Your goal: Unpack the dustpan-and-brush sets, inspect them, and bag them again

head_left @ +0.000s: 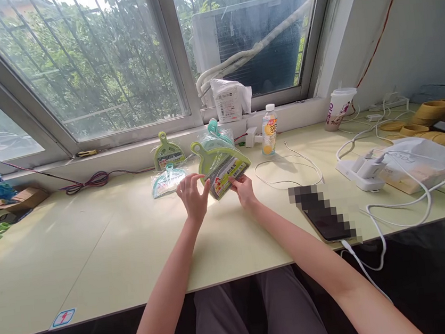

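Note:
A small green dustpan (218,159) in clear plastic wrap, with a printed label and a dark brush strip, is held tilted above the table. My right hand (244,190) grips its lower right corner, thumb on the front. At its left edge is my left hand (192,196), with thumb and forefinger curled together at the wrap; their exact contact is hard to see. Behind lie more wrapped dustpans: a green one (168,154) against the wall, a pale blue one (169,181) flat on the table, and a teal one (214,129) partly hidden.
A juice bottle (269,130) and a white package (228,102) stand by the window. Right are a phone (324,214), a charging block (362,172) with loose cables and a lidded cup (338,110). Left lie bundled wires (94,180) and a cardboard box (21,200).

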